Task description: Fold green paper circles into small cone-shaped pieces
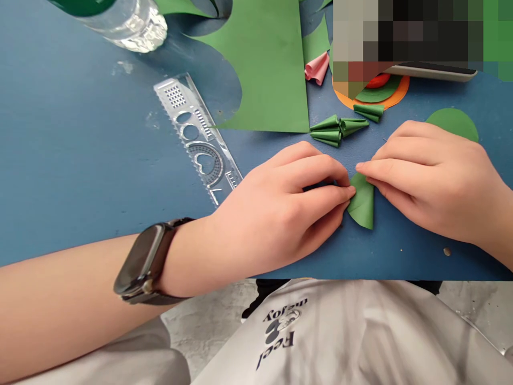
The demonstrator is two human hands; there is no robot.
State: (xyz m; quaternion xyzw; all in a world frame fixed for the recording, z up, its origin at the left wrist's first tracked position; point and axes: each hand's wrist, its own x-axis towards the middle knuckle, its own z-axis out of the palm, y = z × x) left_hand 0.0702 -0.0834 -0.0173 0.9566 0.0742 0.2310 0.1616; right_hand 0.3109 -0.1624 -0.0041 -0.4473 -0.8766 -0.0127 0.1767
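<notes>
A small folded piece of green paper (363, 206) with one rounded edge and one straight edge is between my two hands, just above the blue table. My left hand (296, 200), with a dark band on its wrist, pinches its left side between thumb and fingers. From the right, my right hand (438, 171) grips its upper corner with closed fingertips. Just beyond them lie several rolled green paper cones (336, 130), and another green paper cone (369, 112) rests by an orange paper circle (402, 93). A green paper circle (455, 123) is partly hidden behind my right hand.
A clear stencil ruler (200, 136) lies left of my hands. Beyond it spreads a large cut green sheet (272, 69), with a pink paper cone (317, 68) at its right. A clear bottle (136, 27) is at upper left. The table's near edge runs before my lap.
</notes>
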